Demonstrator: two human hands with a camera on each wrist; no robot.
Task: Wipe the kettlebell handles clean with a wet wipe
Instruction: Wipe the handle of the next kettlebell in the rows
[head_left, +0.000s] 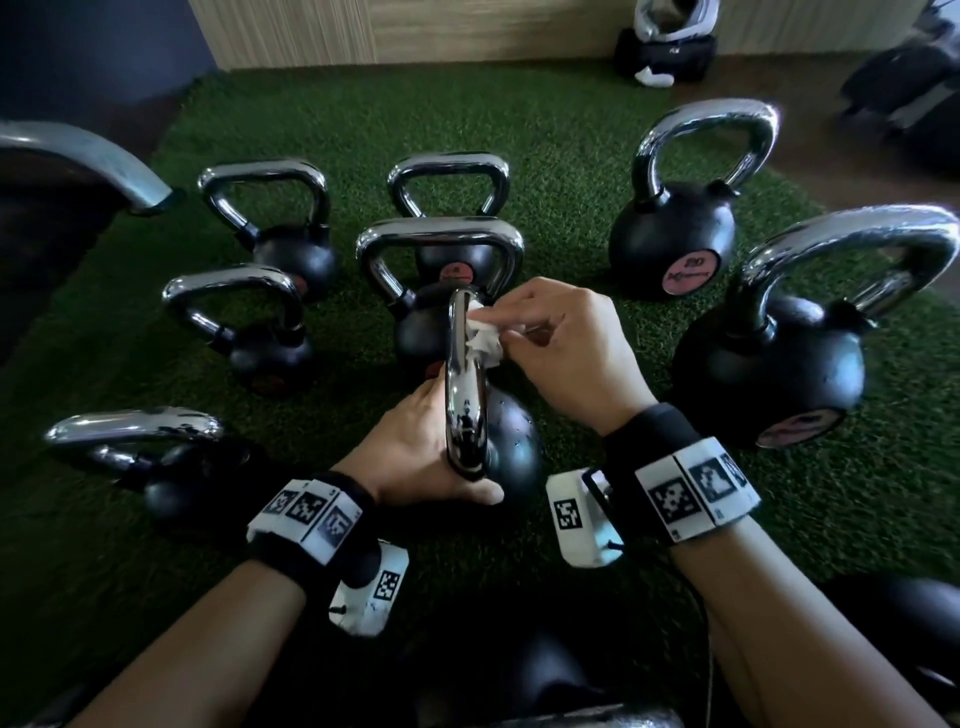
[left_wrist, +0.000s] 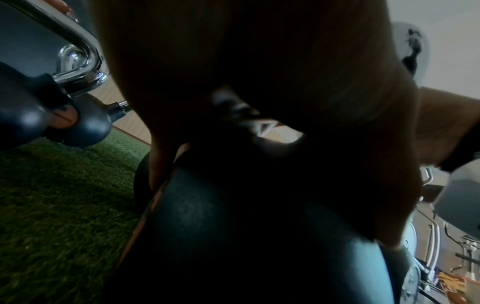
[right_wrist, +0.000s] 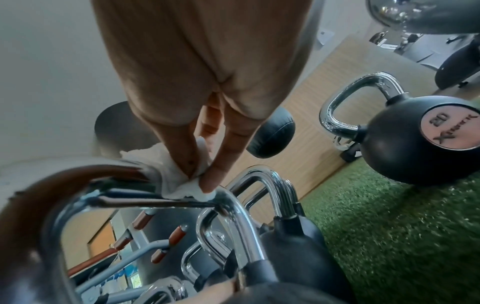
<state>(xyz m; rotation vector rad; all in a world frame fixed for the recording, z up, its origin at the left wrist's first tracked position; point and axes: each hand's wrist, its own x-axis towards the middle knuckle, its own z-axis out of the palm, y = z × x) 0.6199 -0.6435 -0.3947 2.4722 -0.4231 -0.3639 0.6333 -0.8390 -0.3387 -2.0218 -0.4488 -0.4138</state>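
A black kettlebell (head_left: 511, 441) stands on the green turf in the middle of the head view, its chrome handle (head_left: 464, 384) seen edge-on. My left hand (head_left: 436, 447) grips it low down, where the handle meets the ball, thumb on the near side; the fingers are hidden behind the handle. In the left wrist view the palm (left_wrist: 259, 72) lies dark over the ball (left_wrist: 259, 236). My right hand (head_left: 501, 332) pinches a crumpled white wet wipe (head_left: 483, 340) against the far top bend of the handle. The right wrist view shows the wipe (right_wrist: 187, 189) pressed on the chrome bar (right_wrist: 233, 207) by fingertips (right_wrist: 207, 183).
Several other chrome-handled kettlebells stand close around on the turf (head_left: 571, 156): one labelled 20 (head_left: 675, 234) at the back right, a big one (head_left: 769, 364) at the right, smaller ones (head_left: 270, 358) at the left. A bag (head_left: 667, 47) lies by the wooden wall.
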